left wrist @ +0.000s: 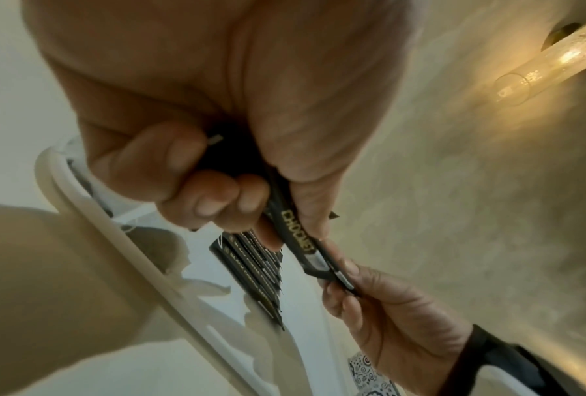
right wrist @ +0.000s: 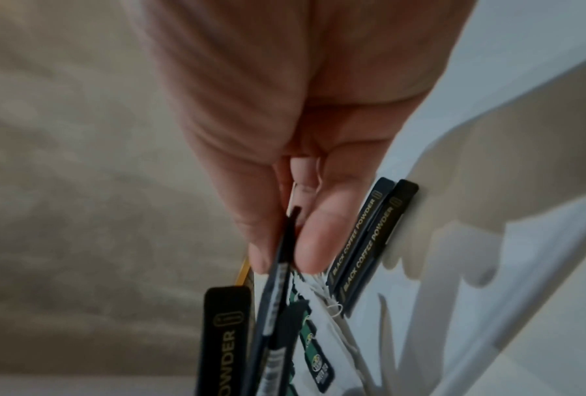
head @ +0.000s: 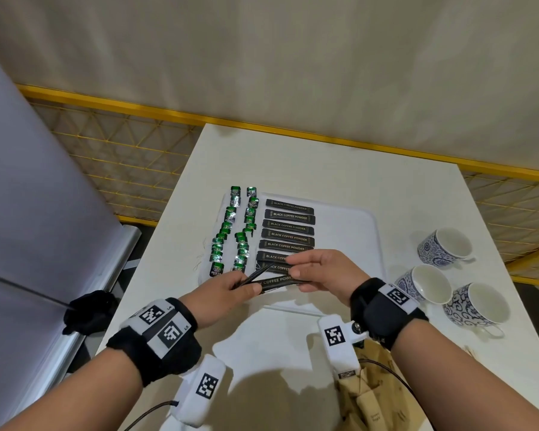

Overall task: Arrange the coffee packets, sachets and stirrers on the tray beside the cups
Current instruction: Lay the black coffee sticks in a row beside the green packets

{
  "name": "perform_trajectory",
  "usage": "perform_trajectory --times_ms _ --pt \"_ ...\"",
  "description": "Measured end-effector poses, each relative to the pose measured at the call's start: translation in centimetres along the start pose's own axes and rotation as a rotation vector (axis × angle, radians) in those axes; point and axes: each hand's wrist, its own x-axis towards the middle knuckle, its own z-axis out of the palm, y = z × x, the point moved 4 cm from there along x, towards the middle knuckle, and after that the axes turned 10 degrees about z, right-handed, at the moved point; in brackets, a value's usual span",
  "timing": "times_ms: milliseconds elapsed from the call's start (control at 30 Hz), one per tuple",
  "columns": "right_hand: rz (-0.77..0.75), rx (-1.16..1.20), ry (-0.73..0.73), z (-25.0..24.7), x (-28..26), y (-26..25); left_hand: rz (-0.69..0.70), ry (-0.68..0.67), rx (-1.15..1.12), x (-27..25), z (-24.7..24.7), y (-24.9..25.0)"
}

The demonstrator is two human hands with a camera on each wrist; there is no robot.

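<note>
Black coffee packets (head: 274, 279) pinched in left hand (head: 227, 290) grip; one gripped by right hand (head: 318, 275), long axis crosswise, just nearside of tray (head: 367, 231) row.

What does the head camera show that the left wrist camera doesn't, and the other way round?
Only the head view shows the green tea sachets in two columns, all three patterned cups standing off the tray, and the yellow mesh fence. Only the left wrist view shows a glowing wall lamp and gold lettering on the held packet. Both show both hands pinching black coffee packets above the row on the white tray.
</note>
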Motion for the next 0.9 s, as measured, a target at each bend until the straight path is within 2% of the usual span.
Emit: perform_trajectory --times_ms 100,233,333,533,700,900 --pt "-0.027 0.054 0.037 -0.7 -0.3 0.2 -0.023 0.052 -0.032 0.0 -0.3 -0.3" --pt "-0.063 0.147 0.16 -2.5 -0.2 1.0 -0.129 0.224 -0.108 -0.2 -1.8 -1.2" --pt "-0.064 0.153 0.174 -2.7 0.0 1.6 -0.211 0.315 -0.221 -0.1 -2.4 -2.1" --pt "-0.092 0.168 0.124 -1.1 0.2 1.5 -0.227 0.235 -0.325 0.6 -1.0 -1.6" --pt "-0.011 0.02 0.079 -0.3 0.2 2.0 -0.22 0.251 -0.367 1.0 -0.9 -1.9" --pt "0.044 -0.122 0.024 0.0 0.1 2.5 -0.182 0.283 -0.277 1.3 -1.3 -1.9"
